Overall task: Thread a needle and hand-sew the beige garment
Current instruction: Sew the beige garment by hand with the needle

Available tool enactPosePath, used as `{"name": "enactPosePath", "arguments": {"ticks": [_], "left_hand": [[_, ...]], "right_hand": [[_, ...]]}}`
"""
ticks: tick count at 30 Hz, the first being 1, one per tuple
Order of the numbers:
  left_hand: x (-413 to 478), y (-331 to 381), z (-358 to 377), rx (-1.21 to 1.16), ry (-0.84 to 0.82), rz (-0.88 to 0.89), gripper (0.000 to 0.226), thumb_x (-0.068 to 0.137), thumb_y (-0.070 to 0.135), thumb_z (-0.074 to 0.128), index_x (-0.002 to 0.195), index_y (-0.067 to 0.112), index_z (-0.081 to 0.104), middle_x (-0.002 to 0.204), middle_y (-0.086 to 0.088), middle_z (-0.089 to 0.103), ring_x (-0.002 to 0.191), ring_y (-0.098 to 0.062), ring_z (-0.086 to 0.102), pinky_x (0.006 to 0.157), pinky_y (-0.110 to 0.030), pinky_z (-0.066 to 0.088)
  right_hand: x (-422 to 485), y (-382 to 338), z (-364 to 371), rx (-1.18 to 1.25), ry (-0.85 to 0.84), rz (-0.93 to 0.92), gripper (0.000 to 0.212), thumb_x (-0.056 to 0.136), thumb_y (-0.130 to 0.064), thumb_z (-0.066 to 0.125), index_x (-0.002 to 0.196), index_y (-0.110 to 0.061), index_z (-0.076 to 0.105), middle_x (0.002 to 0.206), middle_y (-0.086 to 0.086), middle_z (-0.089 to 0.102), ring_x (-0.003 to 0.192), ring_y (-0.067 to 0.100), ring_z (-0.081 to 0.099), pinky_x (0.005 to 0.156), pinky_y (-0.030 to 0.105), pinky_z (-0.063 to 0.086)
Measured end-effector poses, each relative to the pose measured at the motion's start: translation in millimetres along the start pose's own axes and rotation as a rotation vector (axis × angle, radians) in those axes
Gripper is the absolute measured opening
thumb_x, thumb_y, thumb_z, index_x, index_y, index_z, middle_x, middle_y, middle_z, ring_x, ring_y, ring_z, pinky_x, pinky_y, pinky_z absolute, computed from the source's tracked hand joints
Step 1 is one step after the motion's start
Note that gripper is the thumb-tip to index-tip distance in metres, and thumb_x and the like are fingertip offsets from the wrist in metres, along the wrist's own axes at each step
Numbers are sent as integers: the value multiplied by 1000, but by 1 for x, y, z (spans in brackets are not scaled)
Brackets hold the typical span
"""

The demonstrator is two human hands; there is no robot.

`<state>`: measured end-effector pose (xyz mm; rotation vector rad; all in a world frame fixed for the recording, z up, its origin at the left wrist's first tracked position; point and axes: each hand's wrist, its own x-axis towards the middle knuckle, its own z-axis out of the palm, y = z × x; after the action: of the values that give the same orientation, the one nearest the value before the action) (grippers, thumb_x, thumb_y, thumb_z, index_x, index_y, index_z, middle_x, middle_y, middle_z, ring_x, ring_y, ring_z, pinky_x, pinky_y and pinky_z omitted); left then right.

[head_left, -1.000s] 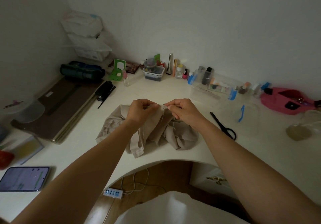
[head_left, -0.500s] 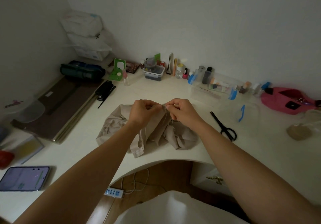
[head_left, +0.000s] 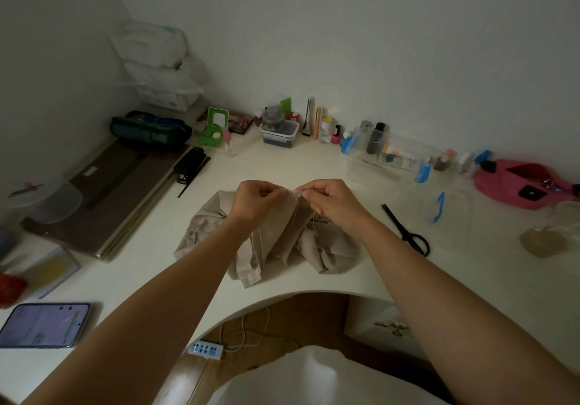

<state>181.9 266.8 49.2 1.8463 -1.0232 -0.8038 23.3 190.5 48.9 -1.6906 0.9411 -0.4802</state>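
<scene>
Item: beige garment [head_left: 332, 247], crumpled in a heap at the middle of the worktop's [head_left: 314, 159] curved front edge. One fold is drawn up into a peak between the two hands.

Left hand [head_left: 254, 199]: fingers curled, tips pinching the raised fold from the left.

Right hand [head_left: 332, 199]: fingers curled, tips pinching the same peak from the right, almost touching the left fingertips. Whether a needle sits in the pinch is too small to tell.

Thread [head_left: 296, 219]: a pale strand hanging from the peak down over the fabric.

Change from the earlier frames: slight. Both hands hold the same place above the garment, and the heap lies as it did.

Also present: black scissors [head_left: 408, 232] to the right of the garment, apart from it. A phone [head_left: 44, 324] with its screen lit lies near the front left edge.
</scene>
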Motion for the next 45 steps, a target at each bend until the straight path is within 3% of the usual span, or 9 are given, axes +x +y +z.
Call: {"name": "enactPosePath", "arguments": {"ticks": [12,24,29,34,45], "left_hand": [[1,2,-4,-47,-52,-42,18,94,26,60,104,15,71,88,6,65,84,-12,61,65,-19,48],[-1,7,-7,-55,-93,-49,14,95,26,58,100,18,68,86,6,64,79,-8,59,60,-16,45],[-3,8,-5,-162,-96,-95,15,94,24,60,98,13,71,79,3,64,69,-10,58,44,-10,42],[-3,7,-3,-240,-124,-161,11,93,24,63,85,21,70,80,2,66,72,-11,61,51,-13,50],[0,8,-3,-132,-49,-126,17,90,31,66,95,15,71,80,5,66,74,-8,59,58,-17,45]], "right_hand": [[2,-2,-2,70,-44,-1,23,98,-7,51,110,-7,71,49,-14,50,47,1,41,51,14,37],[5,-2,-2,116,-82,-9,24,98,-5,51,109,-6,72,49,-11,48,48,3,38,51,17,35],[6,1,-1,142,-77,-11,22,98,-6,52,106,-8,72,50,-11,47,48,3,37,51,17,34],[7,4,1,159,-65,5,19,98,-7,53,104,-8,71,52,-8,47,49,3,39,52,17,35],[4,4,-4,87,-8,29,18,98,-8,53,105,-6,70,49,-12,49,47,2,40,50,15,36]]}}
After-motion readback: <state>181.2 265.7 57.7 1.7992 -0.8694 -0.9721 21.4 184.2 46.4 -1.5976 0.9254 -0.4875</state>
